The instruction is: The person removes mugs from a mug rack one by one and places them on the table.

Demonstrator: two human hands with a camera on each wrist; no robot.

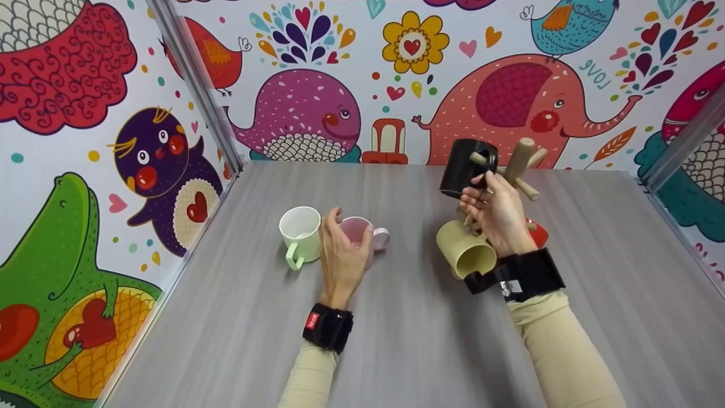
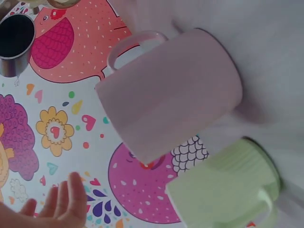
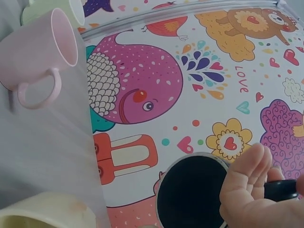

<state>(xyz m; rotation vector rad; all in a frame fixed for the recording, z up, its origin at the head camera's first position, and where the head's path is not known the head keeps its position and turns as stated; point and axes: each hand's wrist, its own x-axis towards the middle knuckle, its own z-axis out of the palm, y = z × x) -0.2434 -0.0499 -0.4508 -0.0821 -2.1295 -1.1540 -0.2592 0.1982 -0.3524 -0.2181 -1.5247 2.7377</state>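
The right hand (image 1: 495,212) pinches the black mug (image 1: 467,167) by its handle against the wooden rack (image 1: 518,164), while the left hand (image 1: 342,258), fingers relaxed, reaches beside the pink mug (image 1: 362,232).

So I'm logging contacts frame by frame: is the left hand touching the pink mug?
Cannot tell. In the head view the left hand overlaps the pink mug, hiding any contact; the left wrist view shows fingertips away from the mug.

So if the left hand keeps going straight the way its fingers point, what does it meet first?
Most likely the pink mug: the left hand is open right beside it, fingers pointing toward the back wall. The wrist view shows a gap between them, so depth is uncertain. The green mug stands off to its left.
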